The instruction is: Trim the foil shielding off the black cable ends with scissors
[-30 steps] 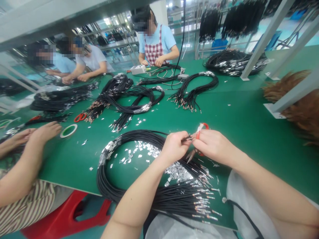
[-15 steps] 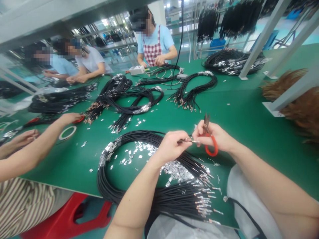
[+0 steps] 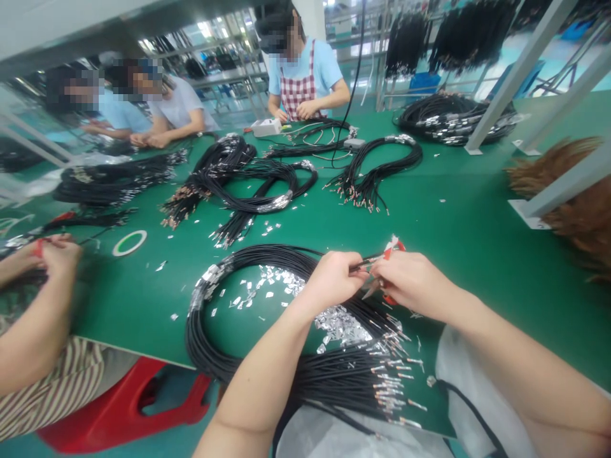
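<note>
My left hand is pinched shut on a thin black insulated wire; my right hand grips red-handled scissors just beside it; both hover over a glossy black wire coil on the smooth green bench mat, near crinkled silver foil scraps.

Illumination was bright and even, supplied by overhead ceiling lamps in the far background, and the glossy green workbench top showed only faint, soft shadows. Small silver foil scraps returned specular glare, while the matte black wire coils lost fine detail. Wide-angle distortion bowed the long grey steel overhead beam toward the frame edge, and slight blur softened the lower-left corner.
</note>
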### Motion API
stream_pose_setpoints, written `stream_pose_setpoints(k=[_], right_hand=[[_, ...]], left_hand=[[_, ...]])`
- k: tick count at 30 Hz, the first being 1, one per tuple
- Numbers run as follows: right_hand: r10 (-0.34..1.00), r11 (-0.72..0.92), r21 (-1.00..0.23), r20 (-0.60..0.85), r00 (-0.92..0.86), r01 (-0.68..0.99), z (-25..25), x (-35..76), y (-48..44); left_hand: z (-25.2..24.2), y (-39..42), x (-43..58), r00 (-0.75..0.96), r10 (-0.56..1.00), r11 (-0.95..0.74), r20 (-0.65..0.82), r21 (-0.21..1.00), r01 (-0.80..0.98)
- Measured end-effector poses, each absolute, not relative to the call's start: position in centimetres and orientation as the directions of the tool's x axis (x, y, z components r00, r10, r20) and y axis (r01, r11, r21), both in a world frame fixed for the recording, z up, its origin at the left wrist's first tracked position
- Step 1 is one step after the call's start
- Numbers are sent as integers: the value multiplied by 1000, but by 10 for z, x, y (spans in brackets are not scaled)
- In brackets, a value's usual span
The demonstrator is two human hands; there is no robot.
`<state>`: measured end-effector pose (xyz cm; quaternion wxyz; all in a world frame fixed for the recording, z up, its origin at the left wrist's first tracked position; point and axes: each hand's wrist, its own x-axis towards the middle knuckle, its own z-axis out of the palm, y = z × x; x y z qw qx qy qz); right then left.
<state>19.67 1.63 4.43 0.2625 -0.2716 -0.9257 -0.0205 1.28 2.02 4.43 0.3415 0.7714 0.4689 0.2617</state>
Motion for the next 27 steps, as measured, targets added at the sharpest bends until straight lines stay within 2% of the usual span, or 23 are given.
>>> stream_pose_setpoints(k=[3,8,13,19,21,23,25,27], right_hand=[[443,861,20,460,-769,508,45,193,10],[450,853,72,400,-798,517,43,190,4],[436,871,37,402,-806,489,44,190,4],[471,876,-81,359,-806,475,42,194,4],[483,874,-143,346,-804,464,40,196,5],[504,862,-254,337,-795,439,40,198,9],[573,794,-447,321,-754,413,39,200,16],[689,607,-720,265,-675,337,36,201,24]], left_hand=[[49,20,13,441,897,-332,44,726,602],[57,18,14,471,882,-347,-8,666,660],[58,19,13,490,870,-342,-54,650,679],[58,19,11,529,848,-381,-45,641,666],[58,19,11,546,837,-386,-45,659,645],[56,20,10,558,829,-380,-39,694,612],[53,21,9,569,822,-387,6,738,553],[50,21,8,574,815,-411,85,783,467]])
